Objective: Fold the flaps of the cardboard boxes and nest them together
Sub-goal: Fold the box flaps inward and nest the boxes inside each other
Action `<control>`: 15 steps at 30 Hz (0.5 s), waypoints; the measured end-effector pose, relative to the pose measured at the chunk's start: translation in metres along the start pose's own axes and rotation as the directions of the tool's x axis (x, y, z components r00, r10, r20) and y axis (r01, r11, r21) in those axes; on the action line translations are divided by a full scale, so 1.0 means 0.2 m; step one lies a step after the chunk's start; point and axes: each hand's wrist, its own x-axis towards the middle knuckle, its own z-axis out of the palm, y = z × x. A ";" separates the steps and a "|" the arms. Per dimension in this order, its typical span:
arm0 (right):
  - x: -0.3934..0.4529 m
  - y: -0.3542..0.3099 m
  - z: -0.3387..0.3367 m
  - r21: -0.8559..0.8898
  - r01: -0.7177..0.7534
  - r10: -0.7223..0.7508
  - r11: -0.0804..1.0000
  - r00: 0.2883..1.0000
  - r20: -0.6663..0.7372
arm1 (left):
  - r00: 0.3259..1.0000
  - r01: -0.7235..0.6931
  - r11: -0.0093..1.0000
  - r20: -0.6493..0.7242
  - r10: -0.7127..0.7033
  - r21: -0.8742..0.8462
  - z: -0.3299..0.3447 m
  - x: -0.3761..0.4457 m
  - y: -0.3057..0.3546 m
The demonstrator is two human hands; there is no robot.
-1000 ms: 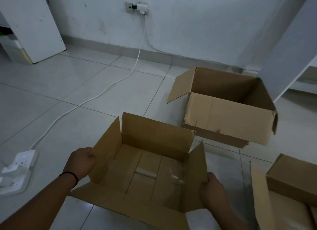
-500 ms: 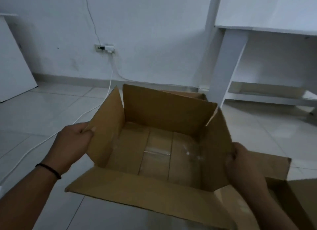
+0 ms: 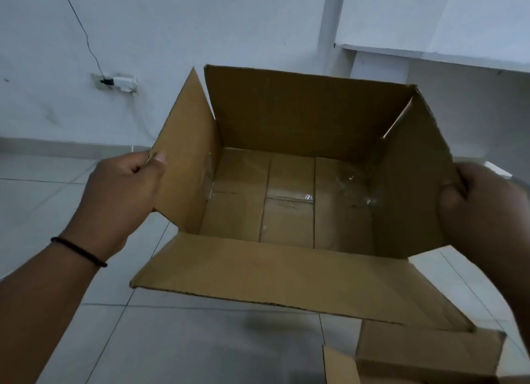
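Left hand (image 3: pixel 120 194) pinches the left side flap (image 3: pixel 186 165) of the open cardboard box (image 3: pixel 289 200), thumb on the inner face, fingers behind. Right hand (image 3: pixel 484 211) is closed on the right side flap (image 3: pixel 413 188) the same way. Box is held up off the tiled floor (image 3: pixel 57 200), opening toward the camera, both side flaps upright, near flap (image 3: pixel 275 274) hanging outward and down. Taped bottom seam visible inside. A second box (image 3: pixel 424 352) sits on the floor at lower right, partly out of view.
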 end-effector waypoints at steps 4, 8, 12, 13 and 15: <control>0.27 -0.07 0.13 0.030 0.005 -0.005 1.000 1.000 -0.003 | 1.000 -0.011 1.000 -0.002 0.011 -0.006 0.06 0.27 0.03; 0.46 -0.16 0.11 0.054 0.007 -0.008 0.998 1.000 0.006 | 1.000 0.023 1.000 0.019 -0.023 0.012 0.06 0.44 0.13; 0.58 -0.21 -0.03 0.101 0.032 -0.034 0.994 0.999 0.016 | 0.992 0.112 0.994 0.052 -0.112 -0.010 0.05 0.50 0.31; 0.60 -0.20 -0.08 0.123 0.033 -0.035 0.992 0.999 0.017 | 0.989 0.134 0.991 0.059 -0.134 -0.001 0.06 0.50 0.35; 0.63 -0.18 -0.17 0.163 0.031 -0.036 0.986 0.999 0.026 | 0.988 0.135 0.989 0.071 -0.140 0.065 0.09 0.49 0.43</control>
